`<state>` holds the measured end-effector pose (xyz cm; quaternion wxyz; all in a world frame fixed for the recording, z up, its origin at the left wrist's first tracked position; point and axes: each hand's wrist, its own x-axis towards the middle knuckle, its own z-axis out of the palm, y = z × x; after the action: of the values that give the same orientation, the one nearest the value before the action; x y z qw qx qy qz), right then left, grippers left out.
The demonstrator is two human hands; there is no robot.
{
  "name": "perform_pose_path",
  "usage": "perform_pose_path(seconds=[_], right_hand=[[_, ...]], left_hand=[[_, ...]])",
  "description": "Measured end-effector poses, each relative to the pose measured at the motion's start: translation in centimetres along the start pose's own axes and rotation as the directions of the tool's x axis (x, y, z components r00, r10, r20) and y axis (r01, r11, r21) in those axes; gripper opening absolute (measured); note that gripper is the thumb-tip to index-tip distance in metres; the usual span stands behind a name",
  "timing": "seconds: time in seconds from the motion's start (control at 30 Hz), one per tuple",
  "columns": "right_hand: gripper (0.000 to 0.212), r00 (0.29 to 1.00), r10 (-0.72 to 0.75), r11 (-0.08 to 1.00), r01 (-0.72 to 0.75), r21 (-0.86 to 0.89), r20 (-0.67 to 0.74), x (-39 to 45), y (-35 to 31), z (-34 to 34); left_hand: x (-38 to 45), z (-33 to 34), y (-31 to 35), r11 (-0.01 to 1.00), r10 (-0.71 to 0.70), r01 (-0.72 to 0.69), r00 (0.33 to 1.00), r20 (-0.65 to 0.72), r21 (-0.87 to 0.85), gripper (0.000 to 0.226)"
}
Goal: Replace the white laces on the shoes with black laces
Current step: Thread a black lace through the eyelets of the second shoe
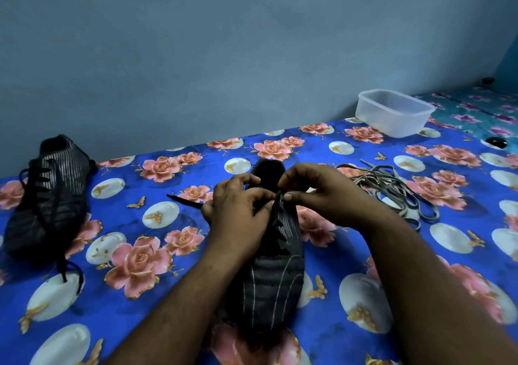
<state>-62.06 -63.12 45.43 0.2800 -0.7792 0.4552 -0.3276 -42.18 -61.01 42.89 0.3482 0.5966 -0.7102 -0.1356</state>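
Note:
A black shoe with thin pale stripes [276, 277] lies in front of me, toe toward me, with a black lace [277, 221] crossed through its eyelets. My left hand [238, 210] holds the shoe's upper left side, its fingers curled near the top eyelets. My right hand [316, 193] pinches the black lace at the top of the lacing. A loose end of the black lace [183, 200] pokes out to the left of my left hand. A second black shoe [47, 193] with black laces lies at the far left. The removed white laces [392, 188] lie in a tangle to the right.
A floral blue cloth [157, 252] covers the surface. An open translucent plastic tub [393, 112] stands at the back right by the grey wall. A small black object [496, 142] lies at the right edge.

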Motion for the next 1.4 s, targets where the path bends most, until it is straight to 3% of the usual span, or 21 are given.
perform_pose_path(seconds=[0.3, 0.5, 0.67, 0.73, 0.87, 0.93, 1.03, 1.13, 1.23, 1.33, 1.4], right_hand=[[0.018, 0.998, 0.057, 0.998, -0.058, 0.015, 0.035, -0.5, -0.4, -0.9], [0.023, 0.998, -0.050, 0.984, 0.044, -0.174, -0.028, -0.3, -0.9, -0.3], [0.012, 0.991, -0.109, 0.979, 0.094, -0.180, -0.076, -0.2, -0.7, 0.3], [0.009, 0.993, -0.091, 0.988, 0.080, -0.133, -0.079, 0.0, -0.5, 0.5], [0.004, 0.998, 0.054, 0.990, -0.051, 0.129, -0.026, 0.1, 0.1, 0.3], [0.003, 0.993, 0.120, 0.948, -0.115, 0.296, 0.002, -0.1, 0.4, -0.3], [0.004, 0.969, 0.241, 0.869, -0.237, 0.434, 0.046, -0.2, 0.9, -1.0], [0.006, 0.920, 0.391, 0.783, -0.324, 0.532, -0.016, -0.2, 1.8, -1.7], [0.007, 0.818, 0.541, 0.701, -0.311, 0.642, -0.195, 0.1, 3.1, -2.6], [0.007, 0.637, 0.651, 0.716, -0.333, 0.614, -0.413, 0.7, 4.7, -3.3], [0.007, 0.561, 0.623, 0.780, -0.388, 0.491, -0.546, 0.9, 5.5, -3.3]], left_hand=[[0.0, -0.1, -0.1, 0.999, -0.023, 0.023, 1.000, -0.016, -0.031, 0.010], [0.2, 0.2, -0.5, 0.992, -0.039, 0.039, 0.999, -0.002, -0.121, 0.007], [0.5, 0.0, -1.1, 0.981, -0.041, 0.040, 0.999, -0.003, -0.188, 0.008], [0.6, 0.0, -1.7, 0.955, -0.017, 0.016, 1.000, -0.001, -0.296, 0.005], [0.5, -0.3, -2.5, 0.762, -0.042, 0.042, 0.999, 0.014, -0.646, 0.033], [0.6, -0.3, -3.2, 0.704, -0.064, 0.110, 0.994, 0.091, -0.702, 0.038], [0.8, -0.1, -4.0, 0.708, -0.063, 0.137, 0.989, 0.131, -0.692, 0.037], [0.7, -0.1, -4.1, 0.672, -0.120, 0.180, 0.984, 0.135, -0.718, 0.035], [0.9, 0.0, -4.4, 0.648, -0.167, 0.227, 0.974, 0.155, -0.727, 0.041], [1.0, -0.3, -4.7, 0.688, -0.167, 0.190, 0.981, 0.101, -0.701, 0.039], [1.0, -0.5, -4.8, 0.693, -0.160, 0.165, 0.984, 0.074, -0.701, 0.035]])
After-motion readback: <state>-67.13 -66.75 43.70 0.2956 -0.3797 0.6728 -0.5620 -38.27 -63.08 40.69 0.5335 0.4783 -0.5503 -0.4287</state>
